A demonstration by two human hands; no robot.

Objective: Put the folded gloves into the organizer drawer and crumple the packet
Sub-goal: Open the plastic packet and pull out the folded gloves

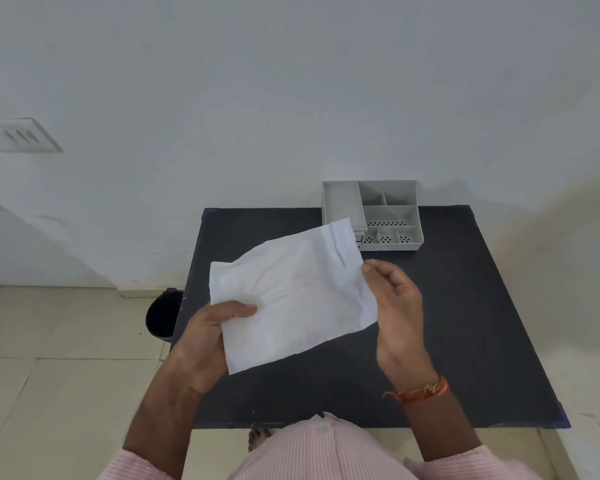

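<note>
Packet held above the table, flat, not crumpled yet. My left hand pinches its near-left edge; my right hand pinches the right edge. Organizer sits at the table's far edge. No gloves visible; can't tell if they're stowed. Crumpling remains.

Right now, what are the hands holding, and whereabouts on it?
A flat white paper packet, held above the black table. The left hand pinches its lower left edge; the right hand grips its right edge.
</note>
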